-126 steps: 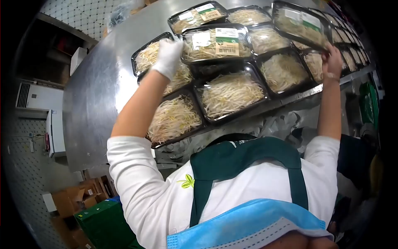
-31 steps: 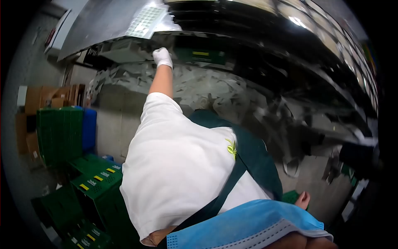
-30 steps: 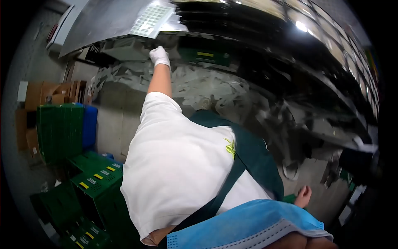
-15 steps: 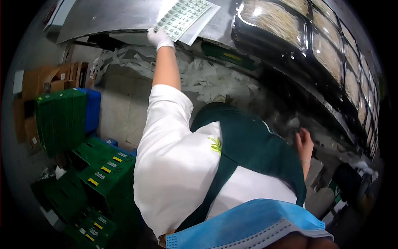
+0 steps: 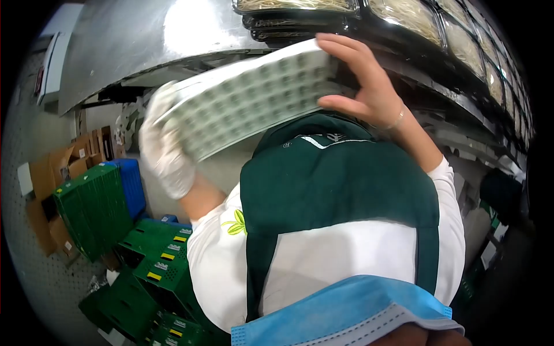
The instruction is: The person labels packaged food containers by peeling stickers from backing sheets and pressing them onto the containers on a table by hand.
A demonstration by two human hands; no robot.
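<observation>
A stack of printed label sheets [image 5: 254, 98], pale green with blurred rows of labels, hangs tilted in front of my apron. My left hand [image 5: 164, 141], in a white glove, is closed on its left end, with the thumb over the printed face. Bare, my right hand [image 5: 366, 81] spans the right end, its fingers at the upper corner and the thumb at the lower one. Whether those fingertips press firmly is hard to tell. White backing shows along the sheets' upper edge.
Beyond the sheets runs a metal table [image 5: 127, 52]. Black trays of bean sprouts [image 5: 404, 20] under clear lids stand along its right part. To the lower left are green crates [image 5: 92, 210], a blue crate [image 5: 128, 184] and cardboard boxes [image 5: 52, 167].
The label sheets have left the tabletop and come toward my body in my left hand. My right hand has risen from beside my apron to their right end.
</observation>
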